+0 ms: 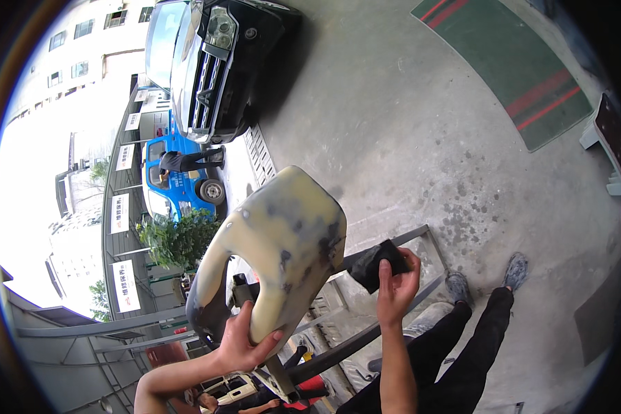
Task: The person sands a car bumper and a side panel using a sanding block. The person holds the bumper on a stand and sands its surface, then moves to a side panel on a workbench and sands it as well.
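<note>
A moulded car body part (279,224), coated in cream filler with grey and black worn patches, fills the middle of the view. An opening runs through its left side. My left hand (245,343) is closed around its lower edge, thumb on the outer face. Pinched between the thumb and fingers of my right hand (397,286) is a folded black sheet (370,268) that looks like sandpaper. It is close to the part's right side; whether they touch I cannot tell. Under the part stands a metal frame (338,352) with dark bars.
A black car (210,76) stands at the upper left, with a blue-and-white vehicle (179,181) and a standing person (179,162) beyond it. Green mat (504,69) lies on the concrete floor at the upper right. Another person (234,403) is at the bottom. Leafy plant (176,238) grows at left.
</note>
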`<state>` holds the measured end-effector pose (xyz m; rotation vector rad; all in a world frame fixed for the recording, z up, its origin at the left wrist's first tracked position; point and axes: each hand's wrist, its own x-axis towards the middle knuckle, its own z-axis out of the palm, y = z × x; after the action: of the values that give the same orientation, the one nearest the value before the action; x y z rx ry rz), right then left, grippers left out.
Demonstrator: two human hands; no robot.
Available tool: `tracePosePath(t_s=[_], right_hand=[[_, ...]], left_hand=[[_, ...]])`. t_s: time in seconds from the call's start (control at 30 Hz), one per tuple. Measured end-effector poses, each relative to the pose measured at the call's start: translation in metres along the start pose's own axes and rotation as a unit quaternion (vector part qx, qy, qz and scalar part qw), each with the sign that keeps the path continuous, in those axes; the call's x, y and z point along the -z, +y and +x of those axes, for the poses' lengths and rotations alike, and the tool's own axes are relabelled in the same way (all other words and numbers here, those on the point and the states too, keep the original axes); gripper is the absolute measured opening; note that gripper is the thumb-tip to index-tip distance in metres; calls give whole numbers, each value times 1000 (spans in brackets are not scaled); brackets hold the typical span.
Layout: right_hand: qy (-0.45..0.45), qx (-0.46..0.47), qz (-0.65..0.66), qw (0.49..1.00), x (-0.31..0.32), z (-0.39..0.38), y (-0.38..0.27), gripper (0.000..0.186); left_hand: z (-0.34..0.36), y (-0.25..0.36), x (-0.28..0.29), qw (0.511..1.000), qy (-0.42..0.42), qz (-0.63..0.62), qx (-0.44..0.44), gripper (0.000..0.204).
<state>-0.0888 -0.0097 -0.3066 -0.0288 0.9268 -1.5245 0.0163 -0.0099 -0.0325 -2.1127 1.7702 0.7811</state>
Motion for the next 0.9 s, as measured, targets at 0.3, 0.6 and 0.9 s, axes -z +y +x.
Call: tracePosePath(t_s=[0.3,0.6,0.9], right_hand=[[-2,-40,-97,994,-51,5,-9,47],[31,-122,61,990,-81,-20,20,63],[95,-76,-8,993,-102,-20,4,57]], left_hand=[[-2,8,-2,1000,-2,-8,22,49],[-3,6,-1,1000,1,2,11,50],[-2,6,-2,1000,5,-2,1,49]])
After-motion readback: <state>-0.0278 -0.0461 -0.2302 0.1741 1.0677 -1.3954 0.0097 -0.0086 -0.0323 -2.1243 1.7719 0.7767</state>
